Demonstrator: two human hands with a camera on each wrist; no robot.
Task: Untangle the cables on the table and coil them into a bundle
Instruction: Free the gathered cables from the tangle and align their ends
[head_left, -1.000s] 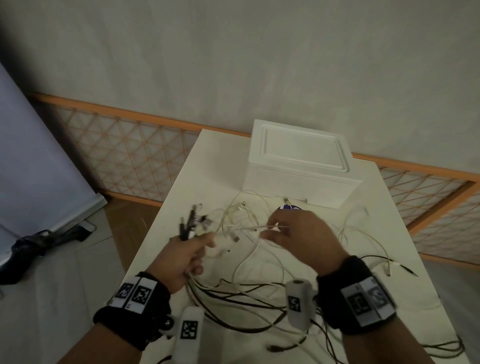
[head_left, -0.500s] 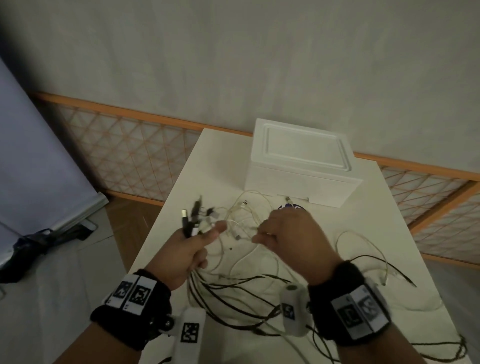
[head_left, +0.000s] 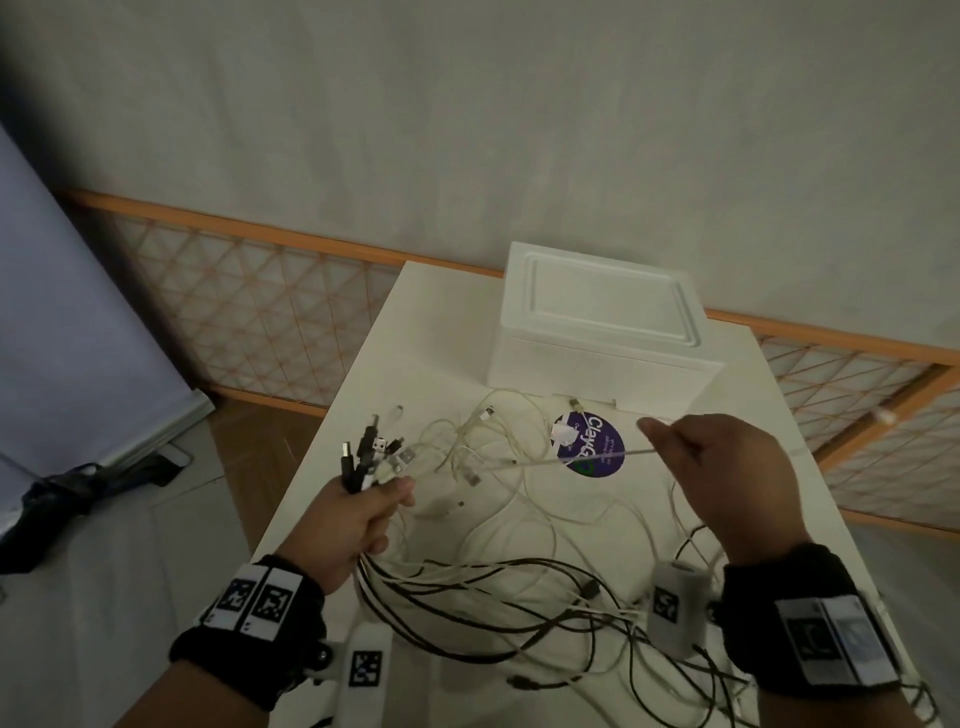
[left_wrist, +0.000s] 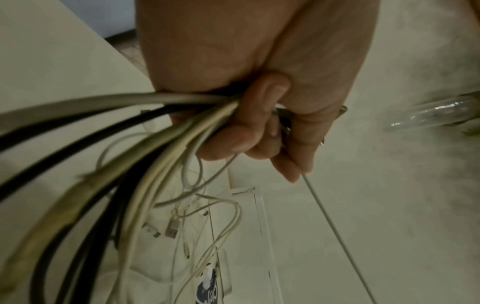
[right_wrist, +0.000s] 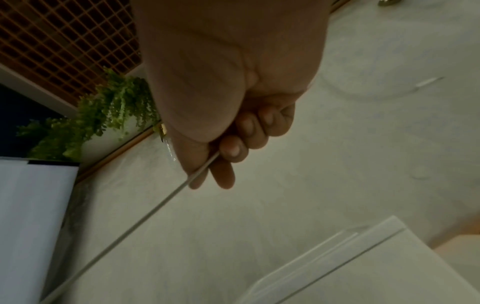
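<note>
Left hand (head_left: 358, 525) clutches the cable bundle (head_left: 374, 457), plugs pointing toward the table's (head_left: 779, 415) far edge, while right hand (head_left: 727, 467) pinches one white cable (head_left: 519, 464) stretched taut crosswise above it.

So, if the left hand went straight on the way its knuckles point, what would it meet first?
Probably the white foam box at the far end of the table. The left hand, gripping the bunch of black and white cable ends, points roughly that way above loose cables; depth is unclear.

Home room, wooden lattice panel (head_left: 249, 312), houseplant (right_wrist: 103, 107)
</note>
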